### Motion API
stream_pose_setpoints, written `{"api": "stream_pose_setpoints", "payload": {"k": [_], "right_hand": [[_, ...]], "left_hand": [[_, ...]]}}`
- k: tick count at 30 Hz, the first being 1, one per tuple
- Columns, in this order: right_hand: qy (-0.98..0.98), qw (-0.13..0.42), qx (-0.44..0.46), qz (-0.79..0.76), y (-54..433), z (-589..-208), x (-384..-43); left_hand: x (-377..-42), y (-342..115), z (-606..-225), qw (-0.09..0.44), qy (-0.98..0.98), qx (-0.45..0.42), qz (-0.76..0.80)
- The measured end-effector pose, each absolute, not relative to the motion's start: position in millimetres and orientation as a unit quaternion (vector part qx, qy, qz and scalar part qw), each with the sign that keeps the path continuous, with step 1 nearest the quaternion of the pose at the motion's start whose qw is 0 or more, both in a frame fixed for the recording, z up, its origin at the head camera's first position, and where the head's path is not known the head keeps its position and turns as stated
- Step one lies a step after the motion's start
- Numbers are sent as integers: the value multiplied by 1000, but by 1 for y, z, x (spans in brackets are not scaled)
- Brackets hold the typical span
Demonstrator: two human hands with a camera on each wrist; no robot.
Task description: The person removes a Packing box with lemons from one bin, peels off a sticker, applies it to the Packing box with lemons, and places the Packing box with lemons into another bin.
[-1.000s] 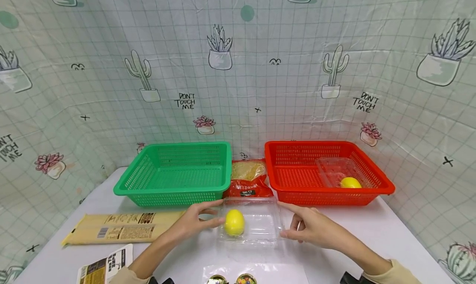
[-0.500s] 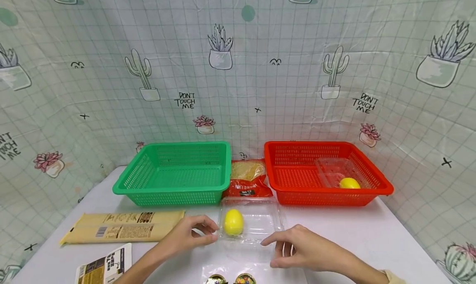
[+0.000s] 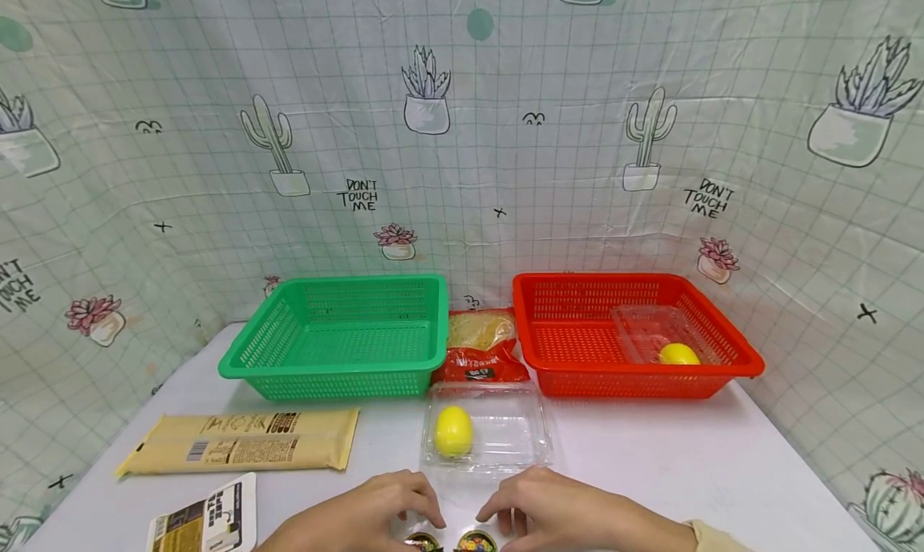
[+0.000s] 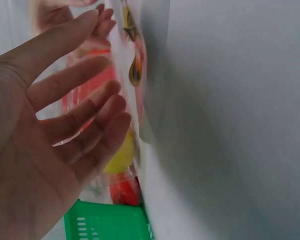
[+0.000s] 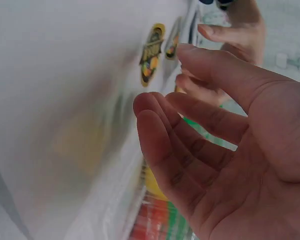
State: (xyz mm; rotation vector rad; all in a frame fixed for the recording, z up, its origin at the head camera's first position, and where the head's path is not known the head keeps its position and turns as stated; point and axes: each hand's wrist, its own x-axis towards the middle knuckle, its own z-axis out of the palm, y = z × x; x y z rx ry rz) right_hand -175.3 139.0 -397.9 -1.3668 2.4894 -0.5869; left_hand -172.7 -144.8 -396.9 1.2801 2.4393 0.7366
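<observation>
My left hand (image 3: pixel 386 504) and right hand (image 3: pixel 545 505) are low in the head view, facing each other over a whitish sheet or bag. Two round printed emblems (image 3: pixel 476 541) on it show between the hands. My left thumb and fingers (image 4: pixel 97 97) are loosely bent and apart, with nothing between them in the left wrist view. The right fingers (image 5: pixel 157 142) curve softly around bare space in the right wrist view. Just beyond the hands stands a clear plastic box (image 3: pixel 508 444), with a yellow lemon (image 3: pixel 453 433) at its left side.
A green basket (image 3: pixel 332 369) stands back left, and a red basket (image 3: pixel 642 368) back right with a lemon (image 3: pixel 679 355) and clear box inside. A red food packet (image 3: pixel 480 363) lies between them. At left are a long tan packet (image 3: pixel 245 442) and a labelled white pack (image 3: pixel 209 512).
Both hands have let go of the clear box's sides and drawn back toward the near edge, over the sheet with the emblems. The box and lemon stay in place.
</observation>
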Motion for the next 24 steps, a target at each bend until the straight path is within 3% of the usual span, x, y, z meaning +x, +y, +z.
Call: {"api": "stream_pose_setpoints", "payload": {"k": [11,24], "right_hand": [[844,106,-494,-181,125,-407,-180],[828,133,-508,-198,123,-411,-183]], "left_hand": [[-172,-140,-409,93,853,483,176],[-171,-143,-413,101,855,467,200]]}}
